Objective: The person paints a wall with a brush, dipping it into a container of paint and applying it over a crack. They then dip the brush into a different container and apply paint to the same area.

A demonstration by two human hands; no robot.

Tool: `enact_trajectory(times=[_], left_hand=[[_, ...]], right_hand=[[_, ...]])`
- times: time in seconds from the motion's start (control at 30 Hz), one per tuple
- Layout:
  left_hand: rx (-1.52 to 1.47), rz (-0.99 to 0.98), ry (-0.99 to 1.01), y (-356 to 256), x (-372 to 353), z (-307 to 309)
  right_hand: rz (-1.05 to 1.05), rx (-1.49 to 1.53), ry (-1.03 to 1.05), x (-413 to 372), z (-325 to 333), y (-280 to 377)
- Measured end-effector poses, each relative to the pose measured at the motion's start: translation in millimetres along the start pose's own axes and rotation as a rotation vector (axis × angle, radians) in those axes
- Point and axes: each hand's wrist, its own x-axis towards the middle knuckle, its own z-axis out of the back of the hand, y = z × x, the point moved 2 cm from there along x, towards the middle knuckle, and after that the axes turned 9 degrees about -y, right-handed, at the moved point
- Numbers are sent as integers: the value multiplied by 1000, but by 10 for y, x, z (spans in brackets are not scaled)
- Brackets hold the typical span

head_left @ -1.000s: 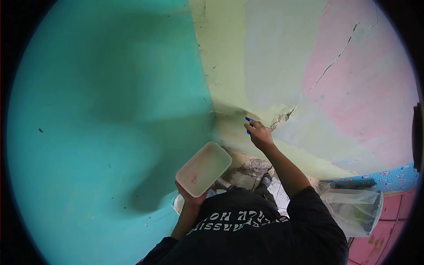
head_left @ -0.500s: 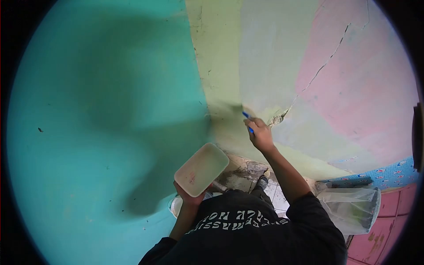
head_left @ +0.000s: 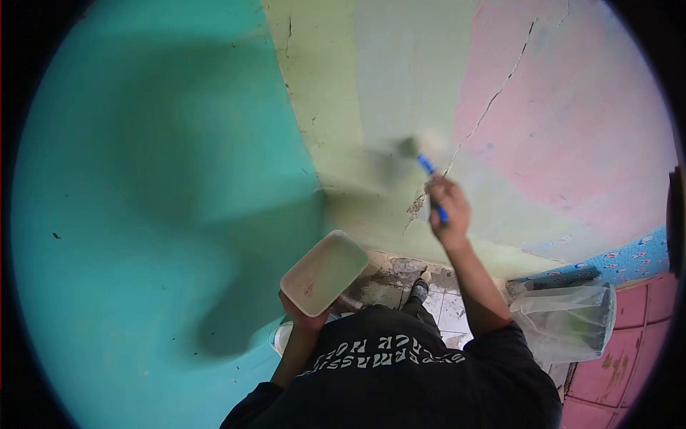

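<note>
My right hand (head_left: 450, 209) is wrapped round the blue handle of a paintbrush (head_left: 427, 164), its head blurred by motion and pointing up and left in front of the wall. A jagged crack (head_left: 493, 100) runs down the pale painted wall, ending in a broken patch of plaster (head_left: 415, 205) beside this hand. Low on the left, my left hand (head_left: 306, 314) grips a whitish rectangular plastic tub (head_left: 325, 273) from below, its open top facing me. Reddish marks show on the inside of the tub, and most of the left fingers are hidden under it.
A teal wall (head_left: 107, 286) meets the pale wall at a corner on the left. A white bucket (head_left: 282, 339) is partly hidden behind my left arm. At right stand a clear plastic-covered bin (head_left: 568, 322) and a pink panel (head_left: 622, 365). Dirty floor tiles (head_left: 450, 311) lie below.
My right hand has moved right with the paintbrush, whose head now sits higher and further right. The view has shifted slightly; my left hand still holds the tub in nearly the same place.
</note>
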Motion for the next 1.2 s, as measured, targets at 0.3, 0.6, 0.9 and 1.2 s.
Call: enact_trajectory(times=[0.3,0.6,0.9,1.2], left_hand=[[26,60,-51,122,-22,-261],[610,-393,-56,78,-138,-297],[205,-143,-37,-15,-53,-106],[23,69,-44,13,56,-124]], right_hand=[[30,120,335,240,-353,-238],[-4,31,29,203,-96,141],[-181,121,222,76,-26,-417],[-280,202,-218,109,408,334]])
